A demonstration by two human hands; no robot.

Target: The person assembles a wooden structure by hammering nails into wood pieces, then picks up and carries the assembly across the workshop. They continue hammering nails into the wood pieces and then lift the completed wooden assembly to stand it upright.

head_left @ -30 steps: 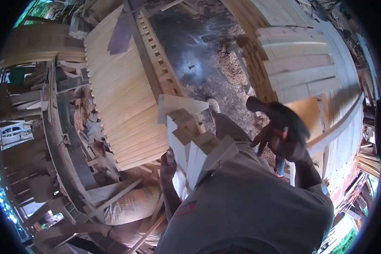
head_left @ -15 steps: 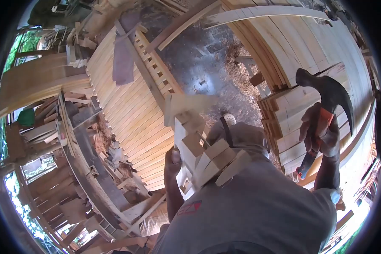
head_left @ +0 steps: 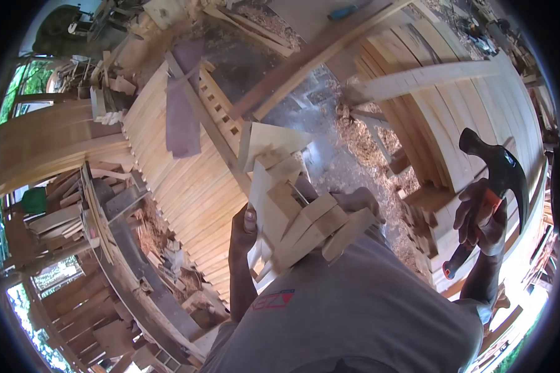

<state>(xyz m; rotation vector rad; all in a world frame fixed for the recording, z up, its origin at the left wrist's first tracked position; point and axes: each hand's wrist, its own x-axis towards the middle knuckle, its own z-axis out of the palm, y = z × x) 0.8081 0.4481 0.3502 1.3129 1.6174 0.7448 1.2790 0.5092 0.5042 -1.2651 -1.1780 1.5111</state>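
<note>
My right hand [head_left: 481,214] is closed around the orange and dark handle of a claw hammer [head_left: 504,168], whose black head points up over stacked pale planks. With my left hand [head_left: 244,229] I grip the left edge of a wooden assembly [head_left: 311,217] made of several pale blocks and a flat white-faced board. The assembly is held in front of my grey shirt. Its fingers are mostly hidden behind the board, while the thumb shows at the edge. A thin rod or slot shows between the blocks.
Slatted light boards [head_left: 193,186] lie left of centre, with a notched strip [head_left: 218,99] and a dark cloth-like piece [head_left: 182,118] at their top. Stacked planks [head_left: 442,105] stand at right. Wood shavings [head_left: 361,143] cover part of the floor. Scrap wood fills the left.
The hammer and my right hand have moved down and slightly right. My left hand has shifted a little left with the assembly. The view has turned, showing more of the floor and a long beam.
</note>
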